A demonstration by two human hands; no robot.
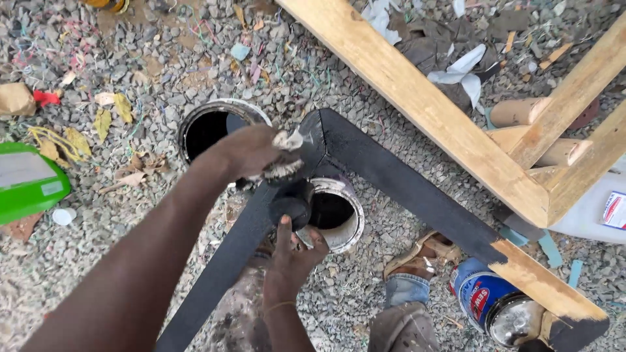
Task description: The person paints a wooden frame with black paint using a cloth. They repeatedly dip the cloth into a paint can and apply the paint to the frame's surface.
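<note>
My left hand (251, 151) reaches in from the lower left and grips a paint-soiled rag (287, 160), pressing it on the corner of a wooden frame (391, 179) that is coated black there. Below it my right hand (290, 254) holds the near rim of an open paint tin (342, 218) standing on the gravel under the frame. A round black lump (290, 208) sits just above that hand's fingers. The frame's far beam (417, 98) is bare pale wood.
A second open tin (210, 127) stands behind my left hand. A blue tin (495, 303) lies on its side at lower right beside my sandalled foot (424, 251). A green object (26, 186) lies at left; a white canister (600, 208) and cardboard tubes (521, 111) sit at right. Litter covers the gravel.
</note>
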